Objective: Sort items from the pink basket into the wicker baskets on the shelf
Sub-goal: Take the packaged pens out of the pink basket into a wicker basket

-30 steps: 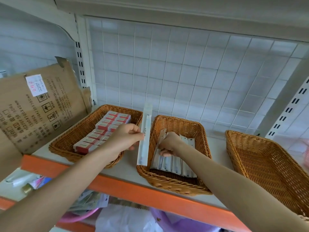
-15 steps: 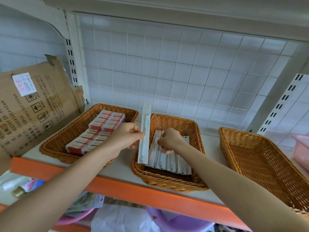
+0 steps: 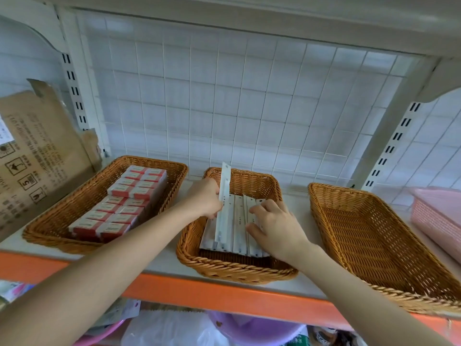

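Three wicker baskets stand on the shelf. The left basket (image 3: 57,228) is packed with red and white boxes (image 3: 119,211). The middle basket (image 3: 239,268) holds a row of long white packets (image 3: 237,231). My left hand (image 3: 204,199) grips one long white packet (image 3: 222,196), held on edge over the left side of the middle basket. My right hand (image 3: 274,227) rests with spread fingers on the packets lying in that basket. The right basket (image 3: 374,245) has nothing in it. A corner of the pink basket (image 3: 436,218) shows at the far right.
A worn cardboard box (image 3: 37,156) leans at the left end of the shelf. A white wire grid (image 3: 237,101) backs the shelf. An orange rail (image 3: 199,293) fronts it. Below lie bags and a purple tub (image 3: 252,328).
My left hand has brought the white packet rightward, from beside the middle basket to over it. My right hand has uncurled and now lies spread on the packets. The camera has shifted right.
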A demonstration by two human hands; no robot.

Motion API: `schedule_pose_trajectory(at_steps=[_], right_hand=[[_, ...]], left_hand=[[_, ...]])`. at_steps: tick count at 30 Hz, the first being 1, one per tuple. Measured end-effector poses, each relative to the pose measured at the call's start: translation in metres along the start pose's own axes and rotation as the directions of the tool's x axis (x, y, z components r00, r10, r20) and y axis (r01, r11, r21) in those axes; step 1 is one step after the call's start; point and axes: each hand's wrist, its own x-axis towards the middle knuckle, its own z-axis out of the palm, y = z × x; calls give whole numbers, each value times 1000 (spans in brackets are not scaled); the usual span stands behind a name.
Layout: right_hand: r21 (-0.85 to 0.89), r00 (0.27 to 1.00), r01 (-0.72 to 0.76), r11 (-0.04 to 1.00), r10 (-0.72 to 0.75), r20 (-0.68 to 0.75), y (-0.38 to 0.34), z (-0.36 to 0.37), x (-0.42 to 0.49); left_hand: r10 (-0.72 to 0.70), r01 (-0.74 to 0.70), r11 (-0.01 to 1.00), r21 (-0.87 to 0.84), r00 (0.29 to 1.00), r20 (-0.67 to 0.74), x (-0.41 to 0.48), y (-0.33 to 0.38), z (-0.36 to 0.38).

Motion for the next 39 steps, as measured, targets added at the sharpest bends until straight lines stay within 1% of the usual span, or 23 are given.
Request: schedule_pose_trajectory(at_steps=[4, 7, 10, 18, 21, 27, 30, 34, 37, 39], right_hand=[[-24, 1000, -12, 1000, 12, 16, -2, 6, -4], [-32, 1000, -3, 999, 3, 13, -2, 6, -5], [-34, 1000, 2, 999, -2, 19, -2, 6, -6], [-23, 1000, 3, 1000, -3, 29, -1, 5, -7], [-12, 1000, 3, 1000, -2, 28, -1, 4, -7], [-1, 999, 18, 1000, -18, 29, -1, 3, -9], [1, 999, 27, 1000, -27, 32, 0, 4, -9], [-14, 998, 42, 999, -41, 38, 1, 3, -9], [-23, 998, 50, 999, -49, 46, 0, 3, -9], [-19, 998, 54, 998, -53, 44, 0, 4, -9]], left_hand=[[-12, 13, 979, 202, 1000, -5, 5, 0, 9], [21, -22, 960, 278, 1000, 7, 6, 0, 12], [68, -60, 939, 340, 998, -11, 4, -2, 13], [174, -141, 914, 380, 983, -53, -2, -7, 20], [202, -169, 897, 408, 979, -40, -5, -10, 24], [192, -187, 849, 493, 980, 41, -16, -9, 29], [194, -222, 817, 532, 975, 109, -22, -8, 29], [212, -320, 732, 602, 946, 246, -29, -11, 22], [151, -388, 665, 638, 906, 395, -31, -13, 16], [113, -421, 627, 655, 882, 458, -32, -11, 16]])
